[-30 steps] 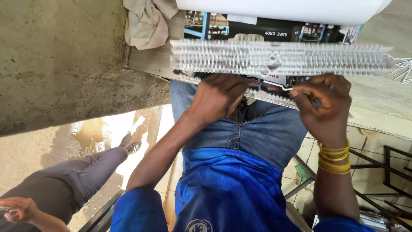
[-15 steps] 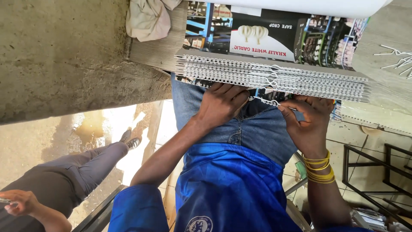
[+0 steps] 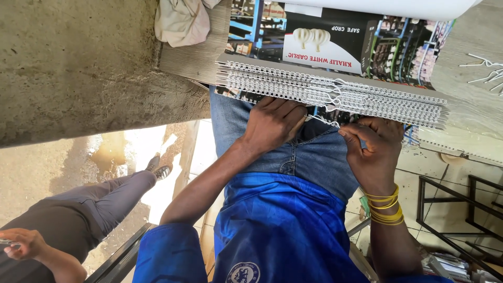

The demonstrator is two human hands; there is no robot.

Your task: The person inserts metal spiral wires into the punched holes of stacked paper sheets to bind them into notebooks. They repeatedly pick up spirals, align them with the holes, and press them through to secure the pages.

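Head view gives us our two hands at the near edge of a stack of wire-bound booklets (image 3: 335, 94) lying on the wooden counter (image 3: 194, 60), spines toward us; our left hand (image 3: 275, 123) rests knuckles up with curled fingers against the underside of the stack's edge, touching the white wire combs, though we cannot tell whether it grips anything; our right hand (image 3: 374, 147) pinches a loose end of white binding wire (image 3: 325, 121) between thumb and forefinger, just below the spines; yellow bangles (image 3: 385, 207) ring that wrist; the top booklet shows a dark printed cover with white garlic bulbs pictured on it; a crumpled pale cloth (image 3: 181, 21) sits on the counter's left corner, beside the stack; more loose white wires (image 3: 484, 71) lie on the counter at the far right, well apart from our hands; at lower left another person's leg (image 3: 105, 196) and hand (image 3: 23, 243) show above wet concrete floor.
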